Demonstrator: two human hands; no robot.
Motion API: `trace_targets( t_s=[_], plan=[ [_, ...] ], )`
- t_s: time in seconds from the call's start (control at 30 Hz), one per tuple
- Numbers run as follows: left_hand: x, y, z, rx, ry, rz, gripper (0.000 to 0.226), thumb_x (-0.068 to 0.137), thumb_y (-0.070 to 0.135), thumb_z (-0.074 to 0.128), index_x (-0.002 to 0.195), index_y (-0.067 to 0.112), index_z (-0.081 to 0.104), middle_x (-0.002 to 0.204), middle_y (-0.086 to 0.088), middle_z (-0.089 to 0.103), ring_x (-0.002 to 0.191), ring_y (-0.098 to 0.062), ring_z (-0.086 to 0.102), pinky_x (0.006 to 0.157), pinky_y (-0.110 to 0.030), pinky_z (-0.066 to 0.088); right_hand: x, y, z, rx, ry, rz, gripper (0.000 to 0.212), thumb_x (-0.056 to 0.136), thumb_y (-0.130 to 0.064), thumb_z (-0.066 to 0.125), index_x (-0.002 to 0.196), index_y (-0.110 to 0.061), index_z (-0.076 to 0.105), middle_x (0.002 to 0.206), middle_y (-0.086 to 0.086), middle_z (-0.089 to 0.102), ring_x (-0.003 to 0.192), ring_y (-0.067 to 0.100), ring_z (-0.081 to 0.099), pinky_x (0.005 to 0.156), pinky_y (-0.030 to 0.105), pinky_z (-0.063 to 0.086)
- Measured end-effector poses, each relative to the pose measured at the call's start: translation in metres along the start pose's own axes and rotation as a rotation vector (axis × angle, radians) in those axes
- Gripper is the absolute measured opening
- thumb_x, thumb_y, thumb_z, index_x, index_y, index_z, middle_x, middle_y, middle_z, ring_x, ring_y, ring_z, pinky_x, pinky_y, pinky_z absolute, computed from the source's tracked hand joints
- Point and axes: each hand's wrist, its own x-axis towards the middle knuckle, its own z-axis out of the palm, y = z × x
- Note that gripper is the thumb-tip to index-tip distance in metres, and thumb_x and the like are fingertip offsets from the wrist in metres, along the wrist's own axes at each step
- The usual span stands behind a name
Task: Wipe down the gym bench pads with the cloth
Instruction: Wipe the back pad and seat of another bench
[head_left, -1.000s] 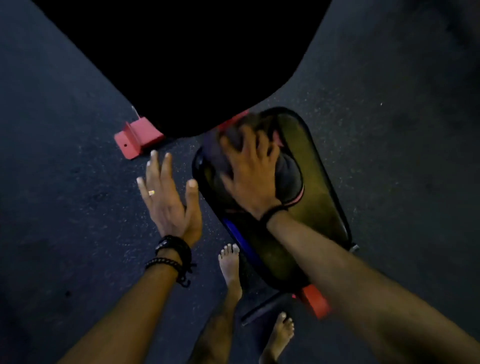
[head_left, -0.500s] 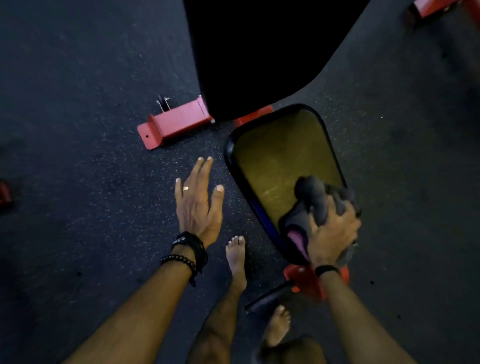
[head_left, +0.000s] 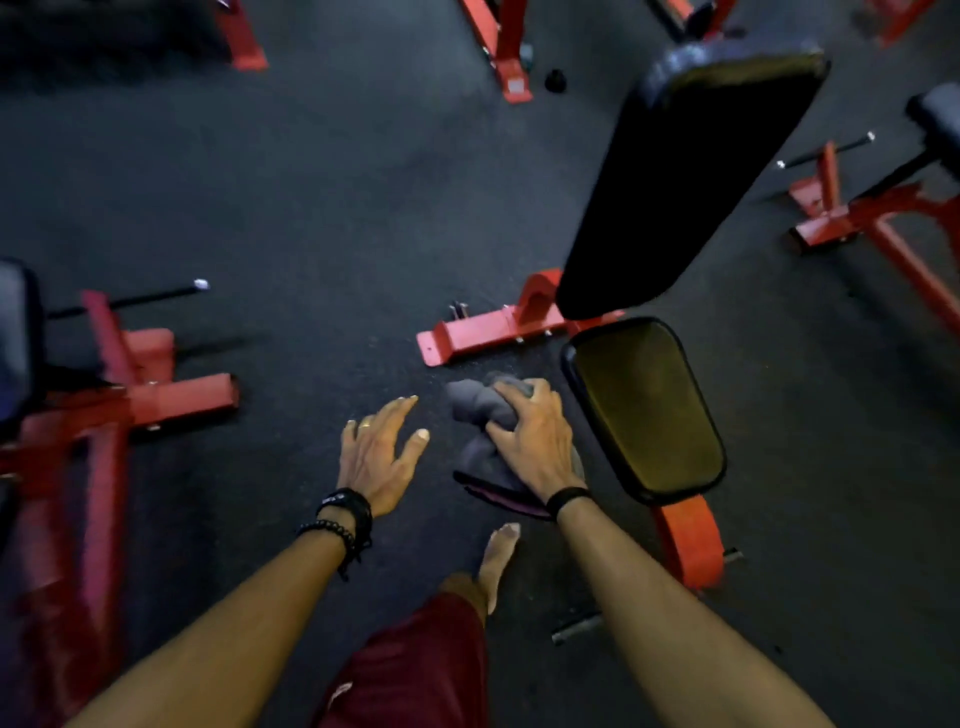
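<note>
Dark rubber gym floor, red-framed benches around.
Right hand clutched the bunched grey cloth beside the black seat pad; left hand hovered spread, empty, likely for balance.

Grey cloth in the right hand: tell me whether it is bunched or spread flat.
Bunched. The grey cloth bulges in thick folds under the right hand, whose curled fingers grip it.

There is one view only, the head camera, worn on the person's head and facing forward and steeply down at the floor. The lens is wide-angle (straight frame members bow near the edges). Both forearms enter from the bottom edge. The right hand, gripping the cloth, sits near frame centre; the seat pad lies just right of that grip, the back pad beyond it.
</note>
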Motion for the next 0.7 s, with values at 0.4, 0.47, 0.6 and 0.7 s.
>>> trace_targets(
  t_s=[0.4, 0.47, 0.6, 0.7],
  plan=[
    [-0.099, -0.175, -0.241, -0.051, 0.528, -0.361, 0.078, 0.081, 0.065, 0.026, 0.144, 0.024, 0.047, 0.148, 0.000, 0.048, 0.135, -0.024, 0.045, 0.117, -0.053, 0.020, 0.022, -0.312, 0.042, 0.013, -0.177, -0.568, 0.047, 0.080, -0.026, 0.069, 0.127, -0.031, 0.062, 0.125, 0.002, 0.050, 0.115, 0.026, 0.049, 0.096, 0.040, 0.047],
    [-0.121, -0.211, -0.264, -0.047, 0.580, -0.447, 0.078, 0.081, 0.065, 0.026, 0.143, 0.023, 0.047, 0.148, -0.001, 0.049, 0.134, -0.025, 0.047, 0.114, -0.055, 0.023, 0.026, -0.366, 0.069, -0.024, -0.269, -0.665, 0.048, 0.082, -0.027, 0.068, 0.129, -0.031, 0.061, 0.127, 0.001, 0.049, 0.117, 0.025, 0.048, 0.095, 0.040, 0.048],
    [-0.178, -0.260, -0.299, -0.039, 0.659, -0.651, 0.081, 0.079, 0.068, 0.022, 0.144, 0.026, 0.045, 0.150, 0.001, 0.046, 0.137, -0.022, 0.043, 0.117, -0.052, 0.019, 0.011, -0.461, 0.124, -0.084, -0.434, -0.872, 0.049, 0.083, -0.029, 0.067, 0.131, -0.032, 0.059, 0.127, 0.001, 0.049, 0.119, 0.025, 0.048, 0.095, 0.041, 0.048],
    [-0.224, -0.280, -0.313, -0.078, 0.753, -0.808, 0.086, 0.075, 0.070, 0.017, 0.147, 0.028, 0.040, 0.154, 0.004, 0.040, 0.142, -0.019, 0.036, 0.120, -0.048, 0.010, -0.014, -0.517, 0.161, -0.106, -0.564, -1.020, 0.049, 0.082, -0.030, 0.066, 0.131, -0.031, 0.059, 0.125, 0.003, 0.049, 0.118, 0.025, 0.048, 0.096, 0.038, 0.046]
  ],
)
